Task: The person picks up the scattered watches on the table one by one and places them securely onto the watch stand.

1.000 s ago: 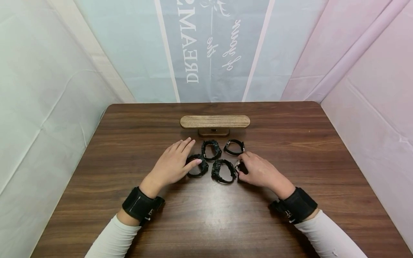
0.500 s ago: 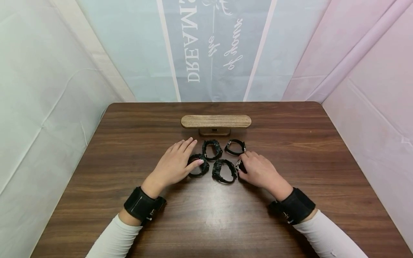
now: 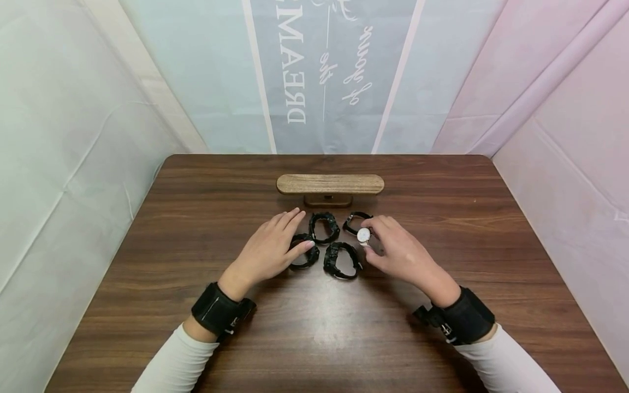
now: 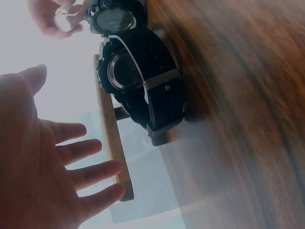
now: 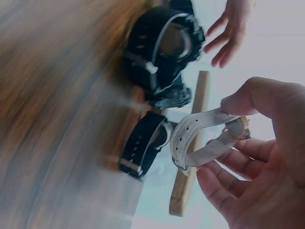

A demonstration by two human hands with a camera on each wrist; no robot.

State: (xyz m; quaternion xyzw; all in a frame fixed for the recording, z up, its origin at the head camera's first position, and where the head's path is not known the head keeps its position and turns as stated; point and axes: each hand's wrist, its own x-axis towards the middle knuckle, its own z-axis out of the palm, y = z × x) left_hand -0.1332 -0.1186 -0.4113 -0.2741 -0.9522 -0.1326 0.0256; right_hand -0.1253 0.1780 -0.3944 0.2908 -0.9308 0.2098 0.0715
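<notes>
A small wristwatch (image 3: pixel 363 235) with a round white dial is pinched between the thumb and fingers of my right hand (image 3: pixel 404 252). Its pale strap (image 5: pixel 180 140), closed in a loop, shows in the right wrist view, held up off the table. My left hand (image 3: pixel 267 245) has its fingers straight, with the thumb over a chunky black watch (image 3: pixel 313 255); whether they touch is unclear. Two more chunky black watches, one at the back (image 3: pixel 333 229) and one in front (image 3: pixel 331 263), stand on their sides between the hands. A slimmer black watch (image 5: pixel 139 149) lies behind the right hand, partly hidden by it.
Behind the watches stands a wooden bar (image 3: pixel 330 184) with rounded ends, raised on a small base (image 3: pixel 327 201). The brown wood-grain table (image 3: pixel 314 338) ends at a printed cloth (image 3: pixel 334 82) at the back. White cloth walls flank both sides.
My right hand has lifted the white-dial watch from beside the front black watch and turned its dial into view. The left hand stays almost where it was.
</notes>
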